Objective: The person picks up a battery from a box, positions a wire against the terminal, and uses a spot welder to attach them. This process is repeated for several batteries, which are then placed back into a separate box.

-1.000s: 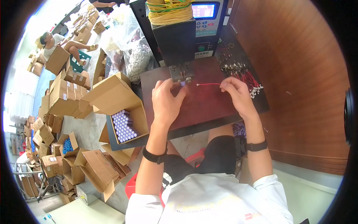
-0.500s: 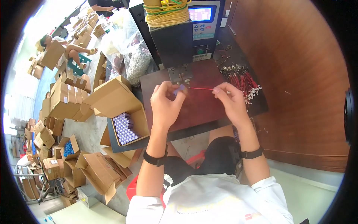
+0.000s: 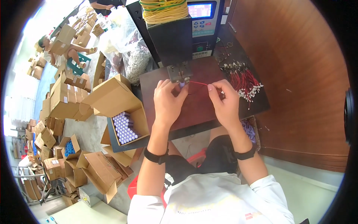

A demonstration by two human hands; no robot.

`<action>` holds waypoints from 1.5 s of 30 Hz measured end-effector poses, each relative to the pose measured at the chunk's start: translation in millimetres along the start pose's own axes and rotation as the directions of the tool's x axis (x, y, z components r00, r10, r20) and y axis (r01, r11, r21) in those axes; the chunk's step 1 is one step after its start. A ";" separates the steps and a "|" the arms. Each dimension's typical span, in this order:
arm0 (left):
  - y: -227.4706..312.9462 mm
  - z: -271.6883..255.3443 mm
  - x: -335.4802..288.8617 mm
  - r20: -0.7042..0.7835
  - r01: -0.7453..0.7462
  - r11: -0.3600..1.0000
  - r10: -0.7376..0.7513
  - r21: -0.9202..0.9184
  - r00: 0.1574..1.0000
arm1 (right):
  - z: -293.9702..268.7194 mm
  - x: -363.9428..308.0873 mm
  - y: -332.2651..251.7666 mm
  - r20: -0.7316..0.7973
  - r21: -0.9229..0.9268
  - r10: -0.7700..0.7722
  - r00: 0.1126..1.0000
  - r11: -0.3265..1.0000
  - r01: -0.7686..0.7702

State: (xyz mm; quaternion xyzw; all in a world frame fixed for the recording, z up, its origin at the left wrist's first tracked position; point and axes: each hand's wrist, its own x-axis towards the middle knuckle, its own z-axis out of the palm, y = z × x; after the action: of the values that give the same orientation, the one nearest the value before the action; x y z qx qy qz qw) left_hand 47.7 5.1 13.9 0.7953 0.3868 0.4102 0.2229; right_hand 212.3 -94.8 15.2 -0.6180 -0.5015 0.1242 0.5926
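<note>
My left hand [image 3: 168, 99] pinches a purple cylindrical battery cell [image 3: 182, 84] by its sides, right under the head of a spot welder [image 3: 181, 71]. A thin red wire [image 3: 197, 82] runs from the top of the cell to my right hand [image 3: 225, 99]. Thumb and forefinger of that hand are closed on the wire's other end. Both hands are above a dark reddish-brown work board [image 3: 197, 108]. To their right lies a pile of red and black wire leads [image 3: 241, 80] with white connectors.
An open carton [image 3: 146, 128] holding rows of purple cells stands left of the board. Behind it is a clear bag [image 3: 136, 61] of white parts. A wooden panel [image 3: 298, 86] rises on the right. More purple cells [image 3: 248, 131] lie below the table's right edge. Two people are farther off.
My left hand has brought the cell up under the welder head, where it was lower and blurred. My right hand has shifted left with the wire.
</note>
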 end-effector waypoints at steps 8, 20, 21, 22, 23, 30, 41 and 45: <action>0.2 1.1 1.4 -0.013 -0.018 1.000 0.017 -0.010 1.000 | 0.0 -0.5 0.9 0.022 -0.047 -0.051 0.998 0.998 0.052; -4.9 2.1 1.5 -0.007 -0.004 1.000 0.004 -0.003 1.000 | 0.8 1.0 2.0 0.039 -0.062 -0.059 0.997 0.996 0.062; -5.6 2.0 1.7 -0.008 -0.012 1.000 0.012 0.006 1.000 | 0.7 0.7 1.8 0.040 -0.062 -0.057 0.998 0.996 0.060; -5.2 2.0 2.0 -0.006 -0.011 1.000 0.011 0.005 1.000 | 0.1 0.8 1.5 0.045 -0.063 -0.055 0.997 0.996 0.058; -4.2 1.6 2.6 -0.007 -0.010 1.000 0.010 0.000 1.000 | -0.3 0.8 1.4 0.050 -0.065 -0.053 0.997 0.996 0.056; 0.0 -2.7 -2.5 0.024 0.014 1.000 -0.014 -0.001 1.000 | -4.5 -3.9 -0.4 0.041 -0.051 -0.037 0.999 0.998 0.039; 12.0 -7.0 -9.4 0.203 -0.152 0.975 0.183 -0.159 0.962 | -109.3 -50.3 -25.9 -0.053 -0.011 0.086 0.995 0.996 -0.086; 18.6 -6.1 -9.8 0.210 -0.056 0.980 0.097 -0.192 0.973 | -186.0 -88.4 -2.0 -0.175 -0.123 0.275 0.945 0.946 -0.299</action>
State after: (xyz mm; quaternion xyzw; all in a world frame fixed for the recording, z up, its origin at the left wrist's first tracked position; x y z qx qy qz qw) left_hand 47.2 -13.7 25.1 0.8258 0.2893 0.3626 0.3207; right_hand 309.2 -276.0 27.6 -0.7346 -0.3660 0.1233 0.5579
